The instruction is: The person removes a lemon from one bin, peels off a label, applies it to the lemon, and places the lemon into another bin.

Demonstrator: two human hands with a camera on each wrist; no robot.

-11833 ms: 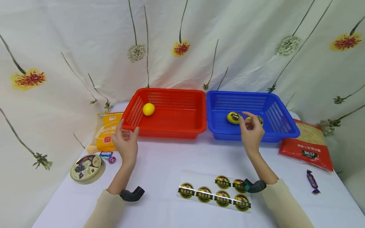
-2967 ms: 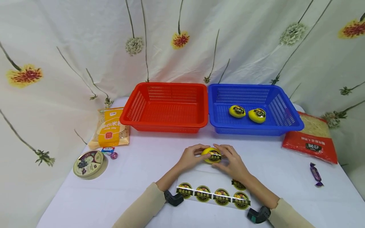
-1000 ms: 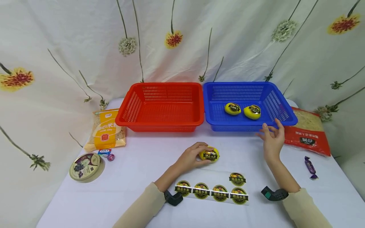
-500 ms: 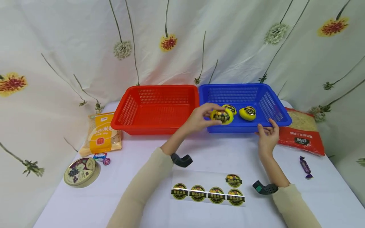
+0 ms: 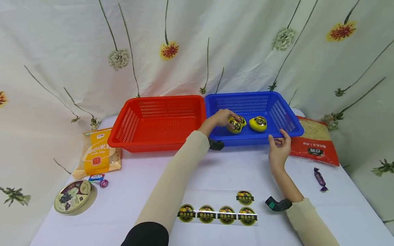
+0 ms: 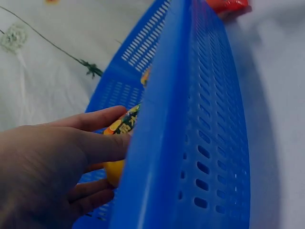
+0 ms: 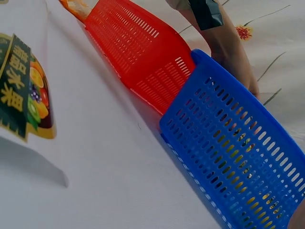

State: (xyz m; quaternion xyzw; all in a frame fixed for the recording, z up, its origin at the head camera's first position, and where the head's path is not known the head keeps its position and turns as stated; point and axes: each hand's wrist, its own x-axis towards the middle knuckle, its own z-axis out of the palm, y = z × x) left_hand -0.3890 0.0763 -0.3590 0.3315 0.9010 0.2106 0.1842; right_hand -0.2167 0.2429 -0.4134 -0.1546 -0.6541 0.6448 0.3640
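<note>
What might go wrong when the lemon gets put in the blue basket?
The left hand holds a stickered lemon right against the lemon behind it, so it may knock that one and roll. The right hand only touches the blue basket at its front rim, so the basket may slide.

A white table (image 5: pixel 147 177) carries two baskets (image 5: pixel 157 136), packets, sweets, tin, stickers.

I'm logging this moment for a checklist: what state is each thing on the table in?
Left hand: inside the blue basket, holding a labelled lemon.
Held lemon: low in the basket, beside two others.
Right hand: fingers at the basket's front rim.
Blue basket: upright, three lemons inside.
Red basket: upright, nothing visible inside.
Sticker sheet: flat, five stickers left.
Round tin: lid on.
</note>
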